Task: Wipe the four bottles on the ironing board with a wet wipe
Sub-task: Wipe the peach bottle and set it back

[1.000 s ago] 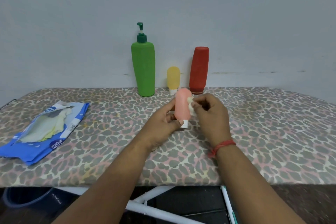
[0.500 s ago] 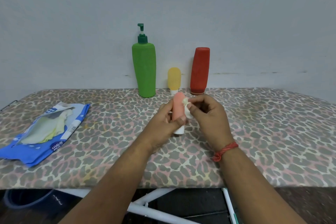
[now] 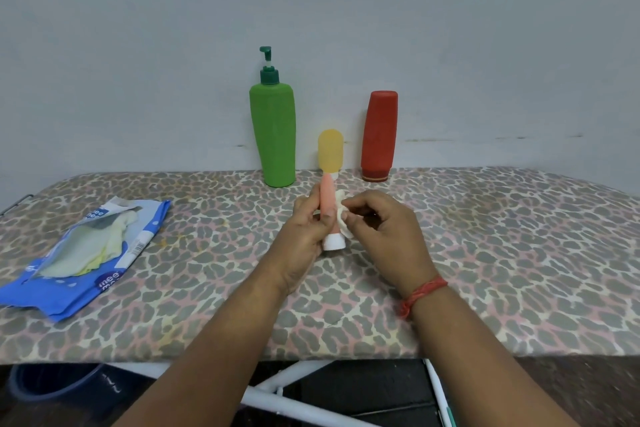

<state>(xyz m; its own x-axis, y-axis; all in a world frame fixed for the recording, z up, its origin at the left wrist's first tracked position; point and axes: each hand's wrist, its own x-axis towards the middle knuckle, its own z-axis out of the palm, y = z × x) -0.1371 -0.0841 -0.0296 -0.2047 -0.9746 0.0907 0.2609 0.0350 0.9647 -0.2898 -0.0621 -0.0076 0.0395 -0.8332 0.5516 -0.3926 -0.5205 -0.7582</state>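
pink bottle (image 3: 327, 204) upright, white cap (image 3: 334, 241) down, just above the board (image 3: 485, 236) near its middle. left hand (image 3: 304, 229) curled round the pink bottle's left side, fingers gripping it. right hand (image 3: 382, 232) just right of it, fingers pinching a crumpled white wipe (image 3: 341, 215) pressed to the bottle's right side. red thread (image 3: 420, 295) round the right wrist.

at the far edge against the wall (image 3: 311, 10): green pump bottle (image 3: 273, 135) upright, small yellow bottle (image 3: 330, 149) cap down just right of it, red bottle (image 3: 379, 137) cap down further right. all three apart from one another, well behind the hands.

blue wipe pack (image 3: 114, 274) flat on the board's left end, torn open, pale wipes showing inside. white frame legs (image 3: 287, 392) and a dark tub (image 3: 52, 381) below the near edge.
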